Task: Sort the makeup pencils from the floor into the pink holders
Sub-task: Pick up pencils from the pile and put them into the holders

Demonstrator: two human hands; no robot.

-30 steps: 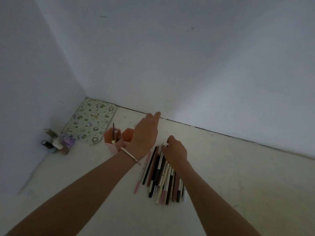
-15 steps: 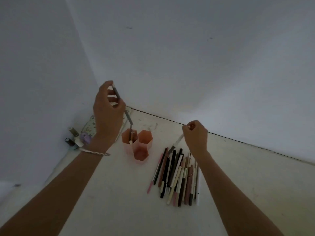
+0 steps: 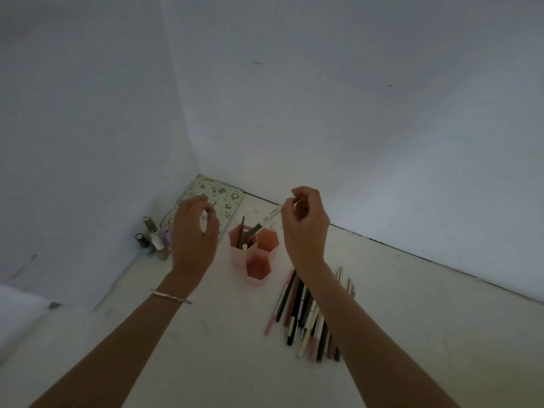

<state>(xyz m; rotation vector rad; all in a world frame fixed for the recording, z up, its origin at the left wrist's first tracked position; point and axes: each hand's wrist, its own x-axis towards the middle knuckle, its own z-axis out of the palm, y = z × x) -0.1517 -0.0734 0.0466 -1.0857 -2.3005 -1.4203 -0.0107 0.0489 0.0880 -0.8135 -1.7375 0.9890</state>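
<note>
Three pink holders [image 3: 254, 254] stand joined on the floor [image 3: 206, 348], by the wall corner. Half a second ago the left hand [image 3: 192, 240] held a pencil above them – now it hangs empty just left of them, fingers loosely curled and apart. The right hand [image 3: 304, 228] has lifted from the pile and pinches a pale pencil [image 3: 269, 216], tip slanting into the back-left holder, which holds three others. Over a dozen pencils [image 3: 306, 313] lie right of the holders – exact count unclear.
</note>
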